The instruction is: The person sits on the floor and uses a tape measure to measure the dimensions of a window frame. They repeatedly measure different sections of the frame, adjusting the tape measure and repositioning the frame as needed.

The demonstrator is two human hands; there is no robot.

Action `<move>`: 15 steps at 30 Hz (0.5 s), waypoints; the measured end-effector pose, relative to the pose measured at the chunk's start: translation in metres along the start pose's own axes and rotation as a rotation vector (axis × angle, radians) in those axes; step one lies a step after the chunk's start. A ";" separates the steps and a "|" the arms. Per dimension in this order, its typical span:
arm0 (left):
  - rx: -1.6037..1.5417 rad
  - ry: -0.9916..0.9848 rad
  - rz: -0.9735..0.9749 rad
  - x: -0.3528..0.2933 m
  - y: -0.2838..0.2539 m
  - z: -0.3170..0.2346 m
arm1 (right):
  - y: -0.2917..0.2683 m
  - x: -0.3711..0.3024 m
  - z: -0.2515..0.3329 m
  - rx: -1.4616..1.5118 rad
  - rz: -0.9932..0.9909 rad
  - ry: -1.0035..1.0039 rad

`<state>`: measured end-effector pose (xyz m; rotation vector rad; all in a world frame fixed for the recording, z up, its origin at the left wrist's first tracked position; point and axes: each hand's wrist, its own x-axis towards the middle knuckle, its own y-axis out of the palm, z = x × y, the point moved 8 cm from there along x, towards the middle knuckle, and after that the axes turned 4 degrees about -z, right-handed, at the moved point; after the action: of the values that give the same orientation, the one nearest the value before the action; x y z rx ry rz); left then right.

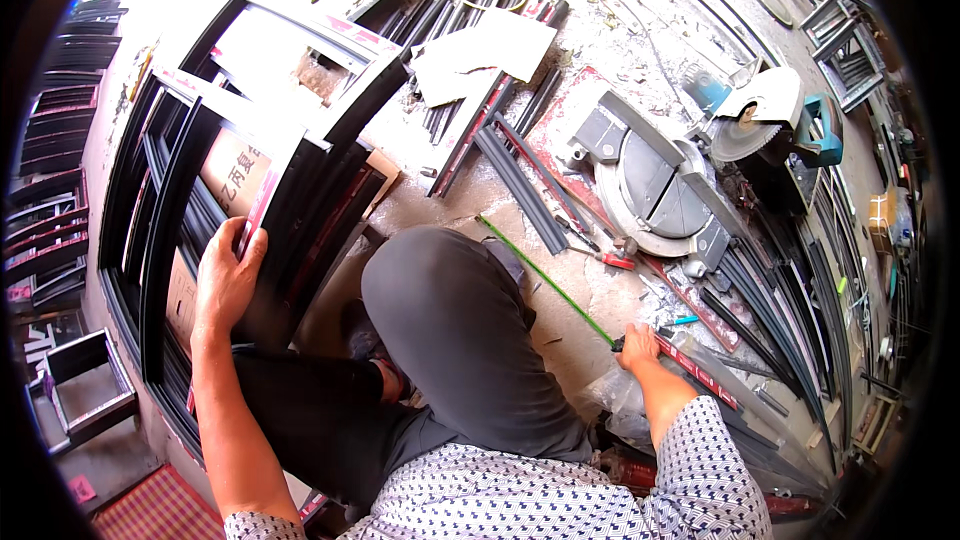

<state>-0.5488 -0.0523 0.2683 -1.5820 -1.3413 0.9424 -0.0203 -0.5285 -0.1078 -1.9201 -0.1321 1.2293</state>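
Note:
My left hand (226, 275) is closed over the near edge of a dark metal frame (275, 185), whose top face carries white and red protective film. This frame leans with several like it in a stack to my left. My right hand (640, 345), low on the right, is closed on the end of a tape measure; its narrow green blade (548, 281) stretches across the floor toward my bent knee. The tape's case is mostly hidden by my fingers. A dark bar with red film (697, 373) lies just beside the right hand.
A mitre saw (655, 190) with a bare round blade (746, 136) stands ahead on the right. Loose dark profiles (520, 185) lie in front, partly under white sheets (490, 55). More long profiles (770, 310) spread along the right. Cardboard (235, 172) shows inside the frame stack.

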 end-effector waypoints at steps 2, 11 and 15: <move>0.006 0.015 -0.025 -0.002 -0.001 0.004 | 0.005 0.000 0.001 0.022 0.000 -0.004; 0.096 -0.020 0.016 -0.009 -0.006 0.004 | 0.027 -0.026 0.017 0.268 0.082 -0.046; 0.101 -0.036 0.043 -0.018 -0.011 0.009 | 0.023 -0.037 0.030 0.450 0.009 -0.114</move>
<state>-0.5638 -0.0677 0.2756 -1.5287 -1.2694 1.0528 -0.0708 -0.5440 -0.1034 -1.4647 0.0884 1.2510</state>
